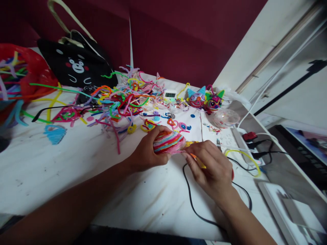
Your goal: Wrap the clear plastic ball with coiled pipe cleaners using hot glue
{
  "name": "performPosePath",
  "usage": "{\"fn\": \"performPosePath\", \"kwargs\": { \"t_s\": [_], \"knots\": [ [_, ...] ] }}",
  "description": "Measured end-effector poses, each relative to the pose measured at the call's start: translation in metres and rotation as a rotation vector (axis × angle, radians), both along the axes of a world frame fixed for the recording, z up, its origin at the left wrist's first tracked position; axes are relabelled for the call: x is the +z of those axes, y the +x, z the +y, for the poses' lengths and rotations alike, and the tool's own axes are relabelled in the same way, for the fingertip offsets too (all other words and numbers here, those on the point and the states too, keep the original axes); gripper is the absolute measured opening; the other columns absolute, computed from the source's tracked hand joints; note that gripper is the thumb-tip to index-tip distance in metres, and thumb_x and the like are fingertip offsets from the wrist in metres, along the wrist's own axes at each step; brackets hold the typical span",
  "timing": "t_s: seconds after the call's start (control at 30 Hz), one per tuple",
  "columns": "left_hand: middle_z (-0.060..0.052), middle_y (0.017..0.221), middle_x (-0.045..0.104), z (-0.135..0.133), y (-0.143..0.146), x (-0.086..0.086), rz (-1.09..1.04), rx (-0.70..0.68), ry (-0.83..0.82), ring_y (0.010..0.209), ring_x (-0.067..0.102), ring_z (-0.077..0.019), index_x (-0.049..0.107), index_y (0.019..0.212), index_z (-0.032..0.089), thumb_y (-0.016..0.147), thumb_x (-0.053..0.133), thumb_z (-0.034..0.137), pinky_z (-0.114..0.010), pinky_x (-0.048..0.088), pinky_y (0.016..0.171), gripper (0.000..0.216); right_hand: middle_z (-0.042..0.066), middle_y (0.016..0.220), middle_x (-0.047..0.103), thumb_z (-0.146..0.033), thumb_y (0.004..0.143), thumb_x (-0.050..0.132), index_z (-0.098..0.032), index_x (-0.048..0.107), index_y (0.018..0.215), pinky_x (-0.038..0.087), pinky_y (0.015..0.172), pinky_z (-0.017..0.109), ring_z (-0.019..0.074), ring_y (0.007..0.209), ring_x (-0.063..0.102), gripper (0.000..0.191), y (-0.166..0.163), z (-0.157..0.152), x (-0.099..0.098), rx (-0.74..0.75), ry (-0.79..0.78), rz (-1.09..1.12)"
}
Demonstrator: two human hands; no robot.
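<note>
My left hand [146,149] is wrapped round a striped, many-coloured pipe-cleaner coil [168,141] held just above the white table [51,166]. My right hand [212,166] is closed in a pinch on the pink pipe-cleaner end [182,152] that sticks out of the coil's right side. A yellow-orange tool [198,160] lies under the right fingers; whether the hand grips it I cannot tell. A black cord [190,195] runs from under that hand toward the table's front edge.
A tangled heap of loose pipe cleaners [120,98] covers the table's middle back. Two pipe-cleaner cat heads [204,98], a small digital timer [170,94], a clear bowl [226,117], a black bear bag [76,68], a red bag [25,71] and a power strip [247,146] surround it.
</note>
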State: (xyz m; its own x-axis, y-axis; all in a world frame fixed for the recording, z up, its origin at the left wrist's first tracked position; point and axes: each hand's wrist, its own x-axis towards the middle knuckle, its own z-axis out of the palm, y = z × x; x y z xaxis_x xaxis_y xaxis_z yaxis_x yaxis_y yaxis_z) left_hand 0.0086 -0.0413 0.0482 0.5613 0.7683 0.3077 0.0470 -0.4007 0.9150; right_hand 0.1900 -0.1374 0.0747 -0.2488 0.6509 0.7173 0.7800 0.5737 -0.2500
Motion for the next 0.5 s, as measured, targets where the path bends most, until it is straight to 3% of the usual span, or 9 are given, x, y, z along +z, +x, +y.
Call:
{"fn": "performPosePath", "kwargs": {
  "t_s": [0.5],
  "knots": [
    [-0.011,0.120,0.057,0.000,-0.002,0.003,0.044,-0.046,0.005,0.111,0.059,-0.0298,0.050,0.118,0.018,0.063,0.064,0.024,-0.037,0.050,0.089,0.058,0.009,0.085,0.070,-0.008,0.087,0.066,-0.015,0.067,0.096,0.045,0.071,0.039,0.0203,0.079,0.060,0.011,0.016,0.003,0.000,-0.077,-0.054,0.036]
  ]
}}
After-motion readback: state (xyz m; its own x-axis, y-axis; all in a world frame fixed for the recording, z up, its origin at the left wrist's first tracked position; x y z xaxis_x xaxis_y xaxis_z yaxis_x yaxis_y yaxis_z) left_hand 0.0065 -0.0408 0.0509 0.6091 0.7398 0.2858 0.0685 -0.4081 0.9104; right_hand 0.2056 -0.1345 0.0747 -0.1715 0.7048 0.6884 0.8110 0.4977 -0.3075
